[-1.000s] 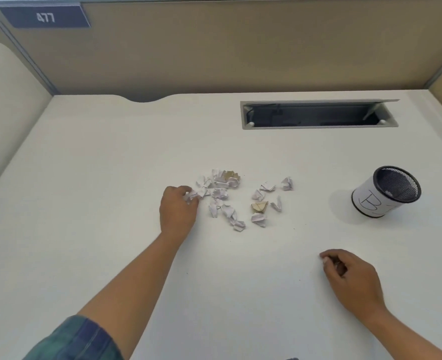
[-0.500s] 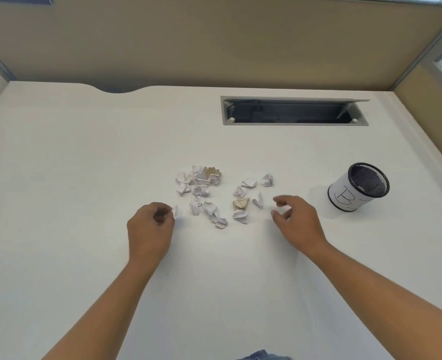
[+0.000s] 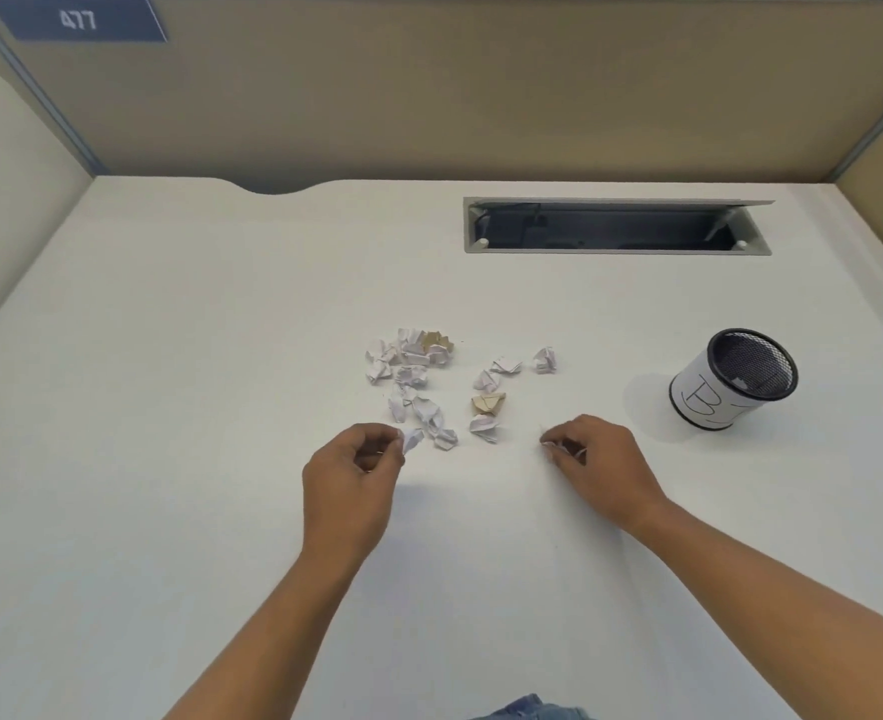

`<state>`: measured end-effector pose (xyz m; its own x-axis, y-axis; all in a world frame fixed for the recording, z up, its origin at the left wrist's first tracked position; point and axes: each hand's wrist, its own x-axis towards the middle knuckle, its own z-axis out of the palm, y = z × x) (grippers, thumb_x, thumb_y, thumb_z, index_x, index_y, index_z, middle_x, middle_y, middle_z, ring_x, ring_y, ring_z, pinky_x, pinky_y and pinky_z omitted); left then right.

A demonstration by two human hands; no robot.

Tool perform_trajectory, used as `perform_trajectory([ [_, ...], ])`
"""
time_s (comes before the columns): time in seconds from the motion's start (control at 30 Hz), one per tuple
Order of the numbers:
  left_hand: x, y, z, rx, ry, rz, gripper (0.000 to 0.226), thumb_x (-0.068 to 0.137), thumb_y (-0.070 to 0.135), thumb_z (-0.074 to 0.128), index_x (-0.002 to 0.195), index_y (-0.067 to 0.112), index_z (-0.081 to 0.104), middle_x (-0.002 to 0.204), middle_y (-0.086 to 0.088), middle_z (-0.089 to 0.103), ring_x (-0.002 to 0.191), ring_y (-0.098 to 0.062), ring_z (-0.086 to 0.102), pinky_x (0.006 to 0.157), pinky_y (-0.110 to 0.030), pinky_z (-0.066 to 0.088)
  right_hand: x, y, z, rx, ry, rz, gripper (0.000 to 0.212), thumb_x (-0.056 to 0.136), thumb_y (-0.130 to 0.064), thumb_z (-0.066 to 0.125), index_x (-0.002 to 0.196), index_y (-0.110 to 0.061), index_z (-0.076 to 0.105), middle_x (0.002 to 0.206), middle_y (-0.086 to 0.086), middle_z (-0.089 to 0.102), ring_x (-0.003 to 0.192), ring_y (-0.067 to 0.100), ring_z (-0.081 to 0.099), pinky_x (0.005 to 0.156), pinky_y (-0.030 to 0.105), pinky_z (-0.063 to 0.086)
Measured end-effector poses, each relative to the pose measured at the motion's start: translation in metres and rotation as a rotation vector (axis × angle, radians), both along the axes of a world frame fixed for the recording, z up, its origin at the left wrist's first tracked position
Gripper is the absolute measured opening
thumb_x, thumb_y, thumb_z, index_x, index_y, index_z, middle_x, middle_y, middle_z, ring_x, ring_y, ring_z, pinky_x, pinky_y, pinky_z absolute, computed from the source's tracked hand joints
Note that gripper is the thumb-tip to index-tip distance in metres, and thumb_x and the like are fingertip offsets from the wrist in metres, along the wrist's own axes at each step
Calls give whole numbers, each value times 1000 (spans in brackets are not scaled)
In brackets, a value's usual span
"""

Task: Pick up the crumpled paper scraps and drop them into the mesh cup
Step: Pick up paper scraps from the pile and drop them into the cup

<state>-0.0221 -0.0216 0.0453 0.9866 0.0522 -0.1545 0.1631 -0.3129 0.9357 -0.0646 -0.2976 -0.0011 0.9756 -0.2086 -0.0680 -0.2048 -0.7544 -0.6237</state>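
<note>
Leftmost, left hand (image 3: 348,472) pinched white scrap (image 3: 411,440) at pile's near edge. Scraps (image 3: 418,374) lay mid-desk. Right hand (image 3: 598,462) pinched small scrap, barely visible. Mesh cup (image 3: 733,379) stood well right; advisable: carry over rim before letting go.

My left hand (image 3: 348,478) pinches a small crumpled white paper scrap (image 3: 412,439) between thumb and fingertips, just off the near edge of the pile of crumpled white and tan paper scraps (image 3: 431,379) in the middle of the white worktop (image 3: 169,356). My right hand (image 3: 598,465) is curled, fingertips closed on a bit of white paper (image 3: 553,448), near the pile's right side. The black mesh cup with a white paper wrap (image 3: 733,379) stands toward the right edge, a white scrap inside.
</note>
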Motion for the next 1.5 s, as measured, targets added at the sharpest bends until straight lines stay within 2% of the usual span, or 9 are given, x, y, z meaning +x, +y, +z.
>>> perform_trajectory([
  [0.1,-7,-25,8,-3,-10,-43,15,84,18,74,79,32,71,75,17,73,72,-7,70,68,-23,51,-29,-12,2,158,-47,-97,22,86,-19,72,99,-36,70,74,-15,65,63,5,58,63,10,45],
  [0.2,-12,-60,18,-33,-11,-106,9,83,23,76,81,30,72,77,16,74,73,-6,70,68,-21,51,-58,-25,5,284,-94,-181,22,83,-15,76,86,-37,73,77,-17,70,66,4,61,60,8,43],
  [0.47,-19,-182,41,34,-87,-381,6,82,27,72,76,29,72,70,12,74,69,-8,72,71,-33,59,-124,-72,10,418,-170,-324,29,73,7,78,65,-18,66,69,-1,67,65,14,67,63,34,56],
  [0.63,-13,-262,51,189,-203,-463,7,80,34,67,74,34,69,65,19,68,64,6,63,58,-17,47,-147,-100,13,516,-248,-383,40,79,9,72,80,-30,75,85,-8,72,77,14,74,69,24,59],
  [0.73,-7,-300,51,266,-221,-465,8,80,40,65,75,34,68,71,20,67,63,4,61,59,-21,46,-156,-116,15,546,-283,-419,41,81,8,70,83,-32,76,89,-6,70,75,18,74,68,29,61],
  [0.87,1,-330,44,285,-190,-434,13,82,43,65,78,31,68,89,14,69,80,-10,65,72,-29,52,-163,-132,19,499,-299,-437,38,81,2,73,83,-36,76,90,-9,71,73,15,72,62,25,58],
  [1.1,-11,-317,33,220,-205,-317,6,84,35,65,82,38,62,100,14,63,78,3,62,69,-21,48,-162,-153,22,500,-291,-527,20,79,-20,81,82,-35,68,78,-11,72,65,8,65,53,14,48],
  [1.27,-31,-273,17,212,-139,-233,11,85,32,68,81,40,62,96,19,64,80,11,60,64,-12,41,-140,-173,34,453,-357,-477,25,77,-10,82,75,-32,71,79,-15,73,69,6,67,59,12,49],
  [1.5,-53,-223,-2,216,-61,-138,6,86,29,69,85,34,66,96,15,68,83,13,59,65,-15,42,-73,-200,63,269,-425,-309,16,81,-6,76,86,-21,77,86,-9,72,75,4,69,61,13,51],
])
